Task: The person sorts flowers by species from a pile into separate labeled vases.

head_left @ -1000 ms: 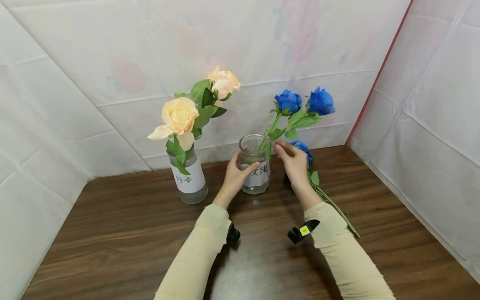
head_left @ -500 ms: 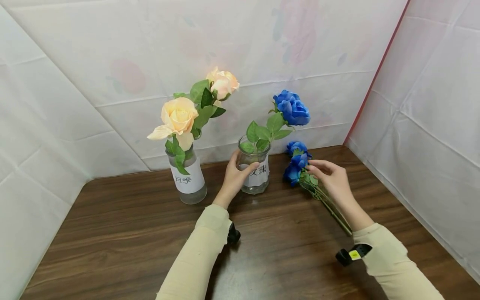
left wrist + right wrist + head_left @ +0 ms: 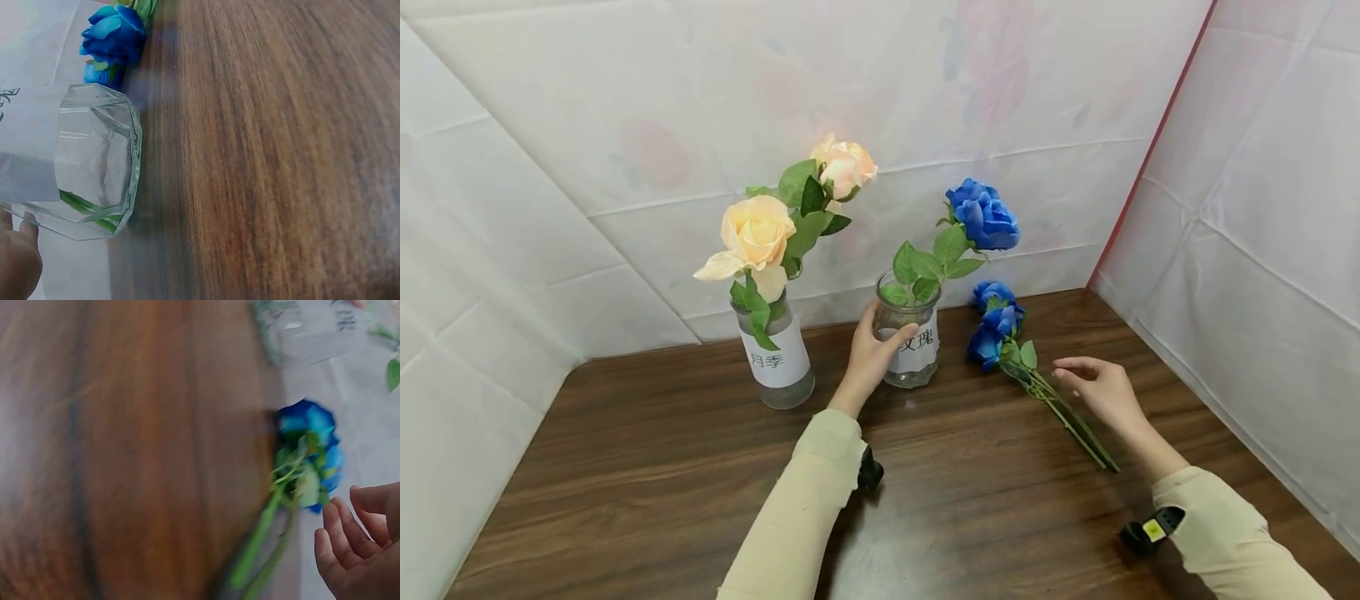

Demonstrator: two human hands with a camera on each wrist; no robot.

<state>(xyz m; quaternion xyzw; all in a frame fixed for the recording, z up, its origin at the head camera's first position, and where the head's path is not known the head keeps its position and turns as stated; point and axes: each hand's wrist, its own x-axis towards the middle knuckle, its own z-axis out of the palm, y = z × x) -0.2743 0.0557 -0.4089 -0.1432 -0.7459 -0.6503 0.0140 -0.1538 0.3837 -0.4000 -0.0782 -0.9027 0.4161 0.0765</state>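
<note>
My left hand (image 3: 874,354) grips the left side of a clear glass jar (image 3: 910,377) with a white paper label bearing dark characters. Blue roses (image 3: 985,217) with green leaves stand in this jar and lean right over its rim. In the left wrist view, green stems (image 3: 90,209) show through the faceted glass (image 3: 100,156). My right hand (image 3: 1101,390) hovers, fingers loosely bent and holding nothing, just right of more blue roses (image 3: 996,329) lying on the table. Those roses' stems (image 3: 1078,433) point toward the front right. The right wrist view shows the hand (image 3: 359,544) apart from the lying roses (image 3: 312,431).
Left of the jar stands a taller glass vase (image 3: 786,393) with a white label, holding peach roses (image 3: 758,232). The brown wooden table (image 3: 647,475) meets a pale cloth wall (image 3: 685,275) at the back. Another cloth wall (image 3: 1262,275) rises on the right.
My right hand has left the blue roses in the jar, passed over the lying ones and drawn back to the right. The jar's roses have settled closer together. My left hand stays on the jar.
</note>
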